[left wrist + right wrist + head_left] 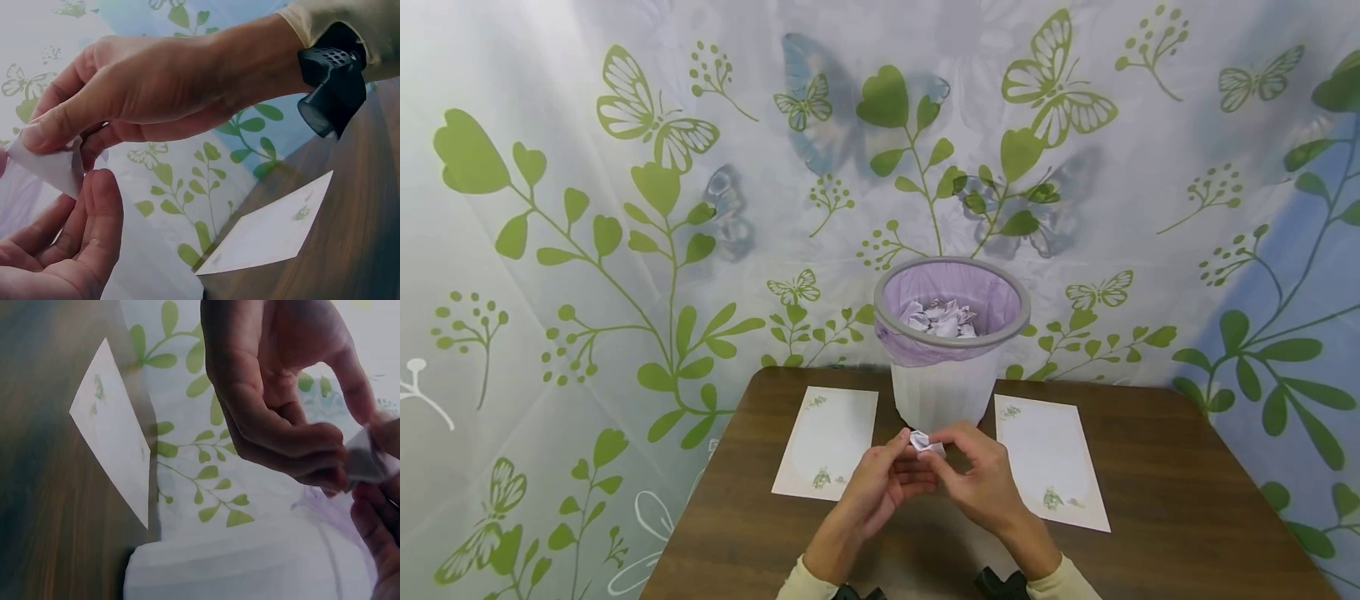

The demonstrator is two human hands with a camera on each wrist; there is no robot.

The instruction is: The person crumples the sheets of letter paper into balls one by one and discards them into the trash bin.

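A small piece of folded white paper [927, 443] is held between both hands in front of the bin. My right hand [981, 475] pinches its right side between thumb and fingers. On the other side, my left hand [880, 483] has its thumb on the paper's edge and its fingers spread underneath, palm up. In the left wrist view the folded paper [53, 164] shows a flat, pointed face under the right thumb. The right wrist view shows the same paper [365, 459] between the fingertips of the two hands, partly covered by them.
A white bin [943, 387] with a grey rim and purple liner stands at the table's back, holding several crumpled white papers [943, 319]. Printed sheets lie either side, one left [831, 442], one right [1048, 458]. Behind the brown table [1180, 500] hangs a leaf-and-butterfly curtain [820, 208].
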